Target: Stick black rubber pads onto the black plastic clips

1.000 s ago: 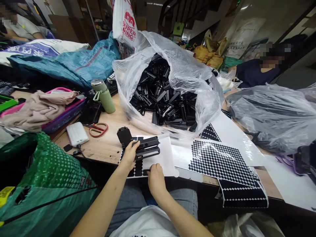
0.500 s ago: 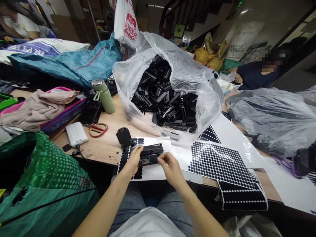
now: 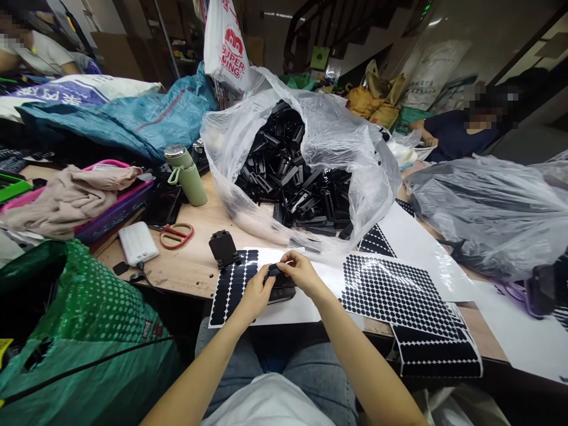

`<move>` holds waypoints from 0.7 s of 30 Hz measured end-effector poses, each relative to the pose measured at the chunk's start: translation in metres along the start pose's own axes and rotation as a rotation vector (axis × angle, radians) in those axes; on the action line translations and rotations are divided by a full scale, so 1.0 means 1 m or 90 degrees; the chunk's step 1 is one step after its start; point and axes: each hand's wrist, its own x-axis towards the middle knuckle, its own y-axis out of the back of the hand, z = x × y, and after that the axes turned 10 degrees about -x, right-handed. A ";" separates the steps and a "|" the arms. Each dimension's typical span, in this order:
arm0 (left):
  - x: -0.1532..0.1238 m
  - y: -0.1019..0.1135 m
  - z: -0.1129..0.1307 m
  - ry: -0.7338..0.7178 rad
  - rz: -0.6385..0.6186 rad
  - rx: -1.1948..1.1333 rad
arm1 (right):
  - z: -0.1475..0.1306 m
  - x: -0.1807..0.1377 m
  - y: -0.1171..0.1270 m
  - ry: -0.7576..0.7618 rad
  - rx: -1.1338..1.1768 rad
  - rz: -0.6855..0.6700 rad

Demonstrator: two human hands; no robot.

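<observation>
At a wooden worktable [image 3: 173, 272], a seated worker's two bare hands meet over a black plastic part [image 3: 284, 291], which lies level above the white end of a sticker sheet [image 3: 295, 313] near the table's front edge. The left hand [image 3: 255, 291] is clamped around the part's left end, its fingertips reaching a small black pad [image 3: 274, 270]; the right hand [image 3: 303, 274] pinches the pad's other end between thumb and forefinger. The fingers cover much of both pieces, so whether the pad touches the part cannot be told. The part looks light and stiff, its smooth face perhaps a little slippery, and its thin edges could suffer under a hard squeeze; it is best held by the solid ends, clear of the middle. The pad seems thin, soft and bendable, probably tacky beneath, and asks for a light hold by its very edges. A black stand [image 3: 223, 248] sits just beyond the sheet's left corner, while behind the hands a clear plastic bag [image 3: 370, 154] gapes over a heap of black parts [image 3: 288, 171], with a green flask [image 3: 190, 180] to its left
</observation>
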 end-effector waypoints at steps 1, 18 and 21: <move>0.001 0.000 -0.002 0.005 0.013 -0.013 | -0.001 -0.001 0.001 0.001 0.011 0.021; 0.004 -0.007 -0.025 0.364 0.133 -0.364 | 0.032 -0.039 -0.020 -0.098 0.162 0.132; 0.003 -0.005 -0.026 0.345 0.100 -0.345 | 0.035 -0.037 -0.016 -0.096 0.193 0.184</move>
